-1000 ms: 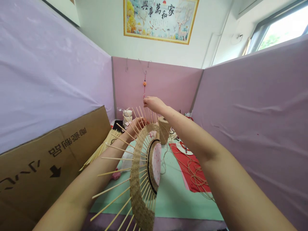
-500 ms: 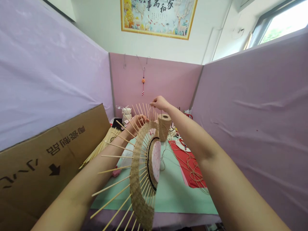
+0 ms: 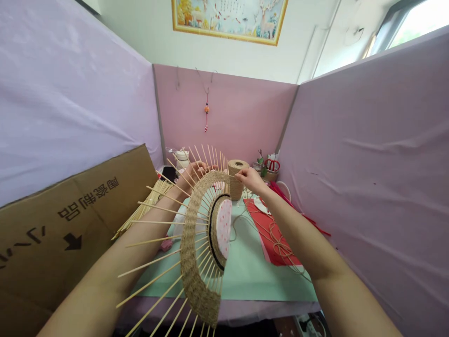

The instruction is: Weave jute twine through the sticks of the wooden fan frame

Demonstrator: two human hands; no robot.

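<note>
Gently pinched rim, brittle spokes fanning wide.
Right hand (image 3: pixel 247 179) is pinched shut on the rim of the round jute-woven disc with thin bamboo-stick spokes (image 3: pixel 196 243), held on edge above the green desk (image 3: pixel 245 281); left hand (image 3: pixel 191 172) clasps its far edge. A hard tug could snap a stick or loosen the coarse weave; loose twine (image 3: pixel 277 238) may tangle.
</note>
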